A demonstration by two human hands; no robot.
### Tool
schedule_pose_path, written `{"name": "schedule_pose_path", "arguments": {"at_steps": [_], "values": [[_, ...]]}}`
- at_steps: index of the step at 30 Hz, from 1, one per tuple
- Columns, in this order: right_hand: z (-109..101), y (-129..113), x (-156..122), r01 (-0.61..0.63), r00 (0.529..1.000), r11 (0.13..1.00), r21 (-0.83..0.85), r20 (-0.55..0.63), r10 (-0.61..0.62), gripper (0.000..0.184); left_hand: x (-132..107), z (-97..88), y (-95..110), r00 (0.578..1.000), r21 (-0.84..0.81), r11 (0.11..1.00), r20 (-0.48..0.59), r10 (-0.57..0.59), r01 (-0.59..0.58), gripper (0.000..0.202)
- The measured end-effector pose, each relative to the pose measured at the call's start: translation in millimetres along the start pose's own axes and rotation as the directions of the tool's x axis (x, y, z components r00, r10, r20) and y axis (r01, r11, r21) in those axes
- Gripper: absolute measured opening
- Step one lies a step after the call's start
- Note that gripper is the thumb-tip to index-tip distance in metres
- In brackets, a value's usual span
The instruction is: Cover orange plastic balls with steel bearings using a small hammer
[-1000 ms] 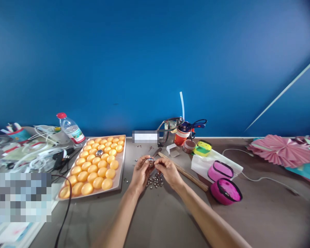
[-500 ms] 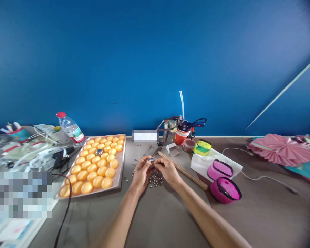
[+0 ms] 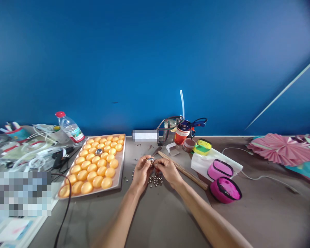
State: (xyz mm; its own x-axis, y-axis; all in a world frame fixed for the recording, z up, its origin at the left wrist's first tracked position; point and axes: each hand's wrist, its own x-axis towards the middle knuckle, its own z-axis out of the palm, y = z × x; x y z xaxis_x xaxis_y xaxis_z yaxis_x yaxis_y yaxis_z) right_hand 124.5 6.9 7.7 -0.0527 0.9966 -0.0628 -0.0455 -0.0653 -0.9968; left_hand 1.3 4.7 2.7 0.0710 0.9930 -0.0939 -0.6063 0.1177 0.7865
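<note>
My left hand (image 3: 142,172) grips a small, shiny, silvery roundish piece (image 3: 151,160) between thumb and fingers; its exact kind is too small to tell. Close beside it, my right hand (image 3: 167,169) has thumb and forefinger pinched together at the piece's right side. Whatever those fingertips hold is too small to make out. Under and between both hands lies a loose pile of small shiny metal beads (image 3: 156,180). To the left is a shallow tray (image 3: 120,162) of orange balls (image 3: 92,167), with one silvery studded ball (image 3: 99,152) among them.
A hammer with a wooden handle (image 3: 188,172) lies just right of my hands. Further right are two pink mesh containers (image 3: 225,190) and a yellow one (image 3: 202,147). An orange cup (image 3: 181,136) stands by the blue wall. A bottle (image 3: 71,130) and cables crowd the left.
The silvery piece has turned slightly in my left hand and shows a rounder side. My right fingertips have shifted a little beside it. The tray and beads look unchanged.
</note>
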Motion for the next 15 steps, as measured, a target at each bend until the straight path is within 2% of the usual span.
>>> {"name": "schedule_pose_path", "arguments": {"at_steps": [9,15], "values": [[-0.8,3.3,0.0,-0.071,0.997,0.99,0.126,0.005,0.071,0.017,0.5,-0.5,-2.1,1.0,0.024,0.999,0.004,0.027,-0.027,0.026],[-1.7,-4.8,-2.8,-0.078,0.996,0.974,0.214,0.064,0.066,0.025,-2.8,5.8,3.2,1.0,-0.036,0.999,0.016,0.009,-0.008,0.027]]}}
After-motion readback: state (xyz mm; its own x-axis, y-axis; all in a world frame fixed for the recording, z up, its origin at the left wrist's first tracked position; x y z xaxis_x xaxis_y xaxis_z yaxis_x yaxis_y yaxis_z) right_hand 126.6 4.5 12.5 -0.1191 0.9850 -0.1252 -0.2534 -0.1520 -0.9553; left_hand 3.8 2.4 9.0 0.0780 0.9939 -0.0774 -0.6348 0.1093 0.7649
